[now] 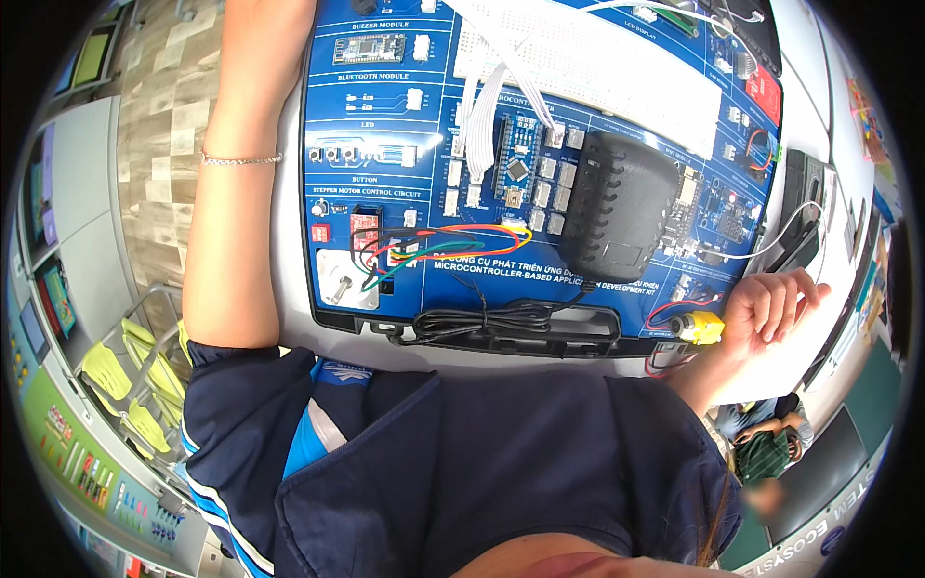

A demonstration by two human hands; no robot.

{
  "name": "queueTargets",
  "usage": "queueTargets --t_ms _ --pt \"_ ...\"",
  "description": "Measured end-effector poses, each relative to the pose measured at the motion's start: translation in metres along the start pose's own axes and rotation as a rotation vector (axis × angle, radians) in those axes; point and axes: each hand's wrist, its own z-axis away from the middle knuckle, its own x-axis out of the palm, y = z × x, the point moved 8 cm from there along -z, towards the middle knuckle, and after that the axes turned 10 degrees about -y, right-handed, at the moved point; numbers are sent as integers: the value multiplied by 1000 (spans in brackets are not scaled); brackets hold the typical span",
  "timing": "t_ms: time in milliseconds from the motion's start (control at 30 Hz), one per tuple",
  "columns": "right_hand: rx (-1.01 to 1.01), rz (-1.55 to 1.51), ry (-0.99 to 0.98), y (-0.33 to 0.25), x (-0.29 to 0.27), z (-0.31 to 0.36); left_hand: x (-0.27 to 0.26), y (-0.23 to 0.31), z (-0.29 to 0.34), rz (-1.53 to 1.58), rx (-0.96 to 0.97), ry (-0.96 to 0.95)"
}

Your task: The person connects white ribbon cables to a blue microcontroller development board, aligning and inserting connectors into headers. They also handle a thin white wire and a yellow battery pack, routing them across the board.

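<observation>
Kit board (pixel 409 301) at 12 to 1 o'clock, bearing a black adapter (pixel 619 212) at 2 and a breadboard (pixel 617 82) at 1. Right hand (pixel 768 313), 3 o'clock: half open, fingers loosely curled, just beside the yellow motor (pixel 701 328). Left hand (pixel 275 39), 11 o'clock: fingers beyond the upper edge, grip cannot be told. Bundled cable (pixel 487 319), 6 o'clock.

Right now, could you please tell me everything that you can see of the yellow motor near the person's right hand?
The yellow motor is a small, blocky unit with a bright yellow, plastic-looking housing and a paler left end. It lies at the near right corner of the blue board. Thin red wire curves close to its left end; the connection is too small to make out. The right hand is just to its right, fingers loosely curled; whether they touch is unclear.
</observation>
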Motion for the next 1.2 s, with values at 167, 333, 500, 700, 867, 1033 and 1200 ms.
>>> queueTargets --t_ms 167,333,500,700,867,1033,1200 --pt "8 -6 -10 1 3 -3 -5 -4 -2 44 -6 -28" --pt "-16 27 9 -4 -2 0 -4 -9 -5 99 -9 -82" --pt "-25 83 21 -11 -6 0 -6 -13 -8 87 55 -115" --pt "-22 106 15 -11 -1 -4 -11 -7 -7 112 73 -158" --pt "-46 132 37 -14 -5 -1 -10 -14 -7 111 63 -177" --pt "-50 133 50 -14 -6 -2 -10 -12 -7 79 53 -155" --pt "-56 171 51 -16 -6 -1 -8 -14 -8 92 53 -135"
